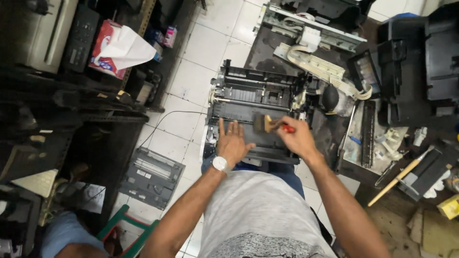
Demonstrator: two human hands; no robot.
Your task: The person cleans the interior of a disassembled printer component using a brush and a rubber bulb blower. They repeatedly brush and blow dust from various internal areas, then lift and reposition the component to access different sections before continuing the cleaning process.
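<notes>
Red plastic shows just past my right hand (297, 138), the handle of the paintbrush (266, 124) I have my fingers closed around, its tan bristles pressed on the dark inner deck of the printer (253, 107). My left hand (233, 142) lies flat and open on the same deck at about nine o'clock from the brush, fingers spread, holding nothing, a white watch (220, 163) on the wrist. The two hands are near each other but not touching.

What worries me: the printer seems to rest on my lap and overhang the white tiled floor (191, 81), so if my flat hand lifts while I push with the brush, I judge the body could tip or slide toward twelve o'clock. Hard strokes could also catch the small white gears and springs at the left end, near ten o'clock, or drive dust deeper into the slots. The bristles pass close to the fingers of my left hand, too.

As for the printer itself, its covers are off: a black, open frame with a long metal rod across it, ribbed plastic behind, and bare white bits at both ends. It looks dusty and grey in places.

Further out, at two o'clock, a pale ribbon cable (318, 67) curls over the dark surface (267, 52) beside a black rubber blower (330, 97). At four o'clock lies a wooden stick (397, 179). At eight o'clock a grey printer part (150, 176) sits on the floor, and at ten o'clock a tissue box (112, 48) stands on a shelf.
</notes>
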